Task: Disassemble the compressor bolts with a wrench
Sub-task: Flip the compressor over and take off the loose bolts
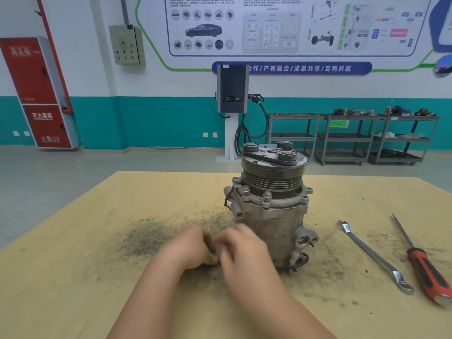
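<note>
Blurred hands [220, 248] meet, hiding compressor's [269, 206] lower-left base.

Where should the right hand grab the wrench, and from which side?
Grip the wrench mid-shank, coming from above. It lies flat on the table, apart from the screwdriver and compressor, so the bare shank looks easiest to pinch.

- Compressor [270, 204] stands upright on the tan surface [97, 241].
- Left hand [193, 248] and right hand [244, 250] meet, blurred, at its base.
- Wrench [374, 255] and screwdriver [423, 263] lie right.
</note>
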Demonstrator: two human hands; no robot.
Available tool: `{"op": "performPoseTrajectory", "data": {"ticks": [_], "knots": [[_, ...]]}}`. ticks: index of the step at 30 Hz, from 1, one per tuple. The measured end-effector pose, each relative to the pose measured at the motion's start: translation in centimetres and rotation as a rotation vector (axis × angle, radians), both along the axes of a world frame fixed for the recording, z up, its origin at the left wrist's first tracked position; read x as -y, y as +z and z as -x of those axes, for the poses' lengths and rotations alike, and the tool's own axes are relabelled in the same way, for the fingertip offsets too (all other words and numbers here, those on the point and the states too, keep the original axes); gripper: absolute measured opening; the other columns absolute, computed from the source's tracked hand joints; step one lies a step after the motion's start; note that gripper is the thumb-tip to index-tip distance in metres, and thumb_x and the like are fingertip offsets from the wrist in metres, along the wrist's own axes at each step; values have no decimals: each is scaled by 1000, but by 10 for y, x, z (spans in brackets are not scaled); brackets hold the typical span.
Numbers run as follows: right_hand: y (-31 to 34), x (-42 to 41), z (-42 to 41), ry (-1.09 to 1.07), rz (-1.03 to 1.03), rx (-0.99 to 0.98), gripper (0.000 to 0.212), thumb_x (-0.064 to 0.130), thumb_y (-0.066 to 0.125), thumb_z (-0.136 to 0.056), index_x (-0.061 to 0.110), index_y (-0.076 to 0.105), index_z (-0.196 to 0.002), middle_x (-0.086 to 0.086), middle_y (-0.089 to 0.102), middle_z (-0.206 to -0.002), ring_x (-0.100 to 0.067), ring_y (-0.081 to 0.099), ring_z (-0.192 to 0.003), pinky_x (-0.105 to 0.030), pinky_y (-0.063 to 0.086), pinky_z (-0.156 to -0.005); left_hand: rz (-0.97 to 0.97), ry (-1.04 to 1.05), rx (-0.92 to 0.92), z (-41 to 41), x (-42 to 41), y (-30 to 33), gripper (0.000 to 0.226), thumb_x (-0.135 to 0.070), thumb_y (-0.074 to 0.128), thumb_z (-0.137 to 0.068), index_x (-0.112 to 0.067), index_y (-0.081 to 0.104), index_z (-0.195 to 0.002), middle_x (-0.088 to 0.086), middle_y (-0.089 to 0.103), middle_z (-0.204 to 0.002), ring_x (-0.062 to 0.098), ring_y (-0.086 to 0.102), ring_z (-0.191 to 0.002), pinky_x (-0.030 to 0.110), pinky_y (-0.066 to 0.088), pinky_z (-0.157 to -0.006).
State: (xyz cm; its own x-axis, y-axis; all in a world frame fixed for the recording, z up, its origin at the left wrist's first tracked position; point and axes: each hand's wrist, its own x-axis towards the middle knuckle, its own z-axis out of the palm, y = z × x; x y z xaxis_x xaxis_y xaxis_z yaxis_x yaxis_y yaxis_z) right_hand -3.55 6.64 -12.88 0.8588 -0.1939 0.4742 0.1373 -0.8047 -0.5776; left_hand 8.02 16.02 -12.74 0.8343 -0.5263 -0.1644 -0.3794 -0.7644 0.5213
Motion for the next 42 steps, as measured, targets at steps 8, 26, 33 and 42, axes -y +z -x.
{"op": "performPoseTrajectory", "data": {"ticks": [8,26,33,42], "knots": [[-12,-22,-38,-183,334,-547,34,-3,41,-94,3,57,-124,-17,51,-117,-26,46,-122,-34,41,-92,25,8,-48,-7,-7,0,24,-4,65,-85,-24,61,-72,-6,60,-72,6,53,-62,16,38,-49],[7,-23,-31,-269,72,-223,12,25,47,-98,21,52,-107,-4,66,-103,-27,61,-99,-33,46,-69,661,169,1,3,-18,22,11,-2,70,-87,-12,71,-82,8,73,-84,20,66,-74,27,55,-65],[26,19,24,125,-46,837,13,15,65,-88,20,63,-99,8,66,-92,-10,68,-80,-25,56,-69,1271,104,156,23,11,66,12,-4,73,-85,-16,72,-84,-5,75,-75,7,71,-73,15,54,-68],[41,116,28,-110,-495,671,22,7,69,-86,28,71,-86,6,73,-84,-12,70,-80,-20,56,-75,965,145,270,-3,45,69,22,-6,72,-87,-21,66,-71,-7,73,-70,10,72,-71,7,45,-51]]}}
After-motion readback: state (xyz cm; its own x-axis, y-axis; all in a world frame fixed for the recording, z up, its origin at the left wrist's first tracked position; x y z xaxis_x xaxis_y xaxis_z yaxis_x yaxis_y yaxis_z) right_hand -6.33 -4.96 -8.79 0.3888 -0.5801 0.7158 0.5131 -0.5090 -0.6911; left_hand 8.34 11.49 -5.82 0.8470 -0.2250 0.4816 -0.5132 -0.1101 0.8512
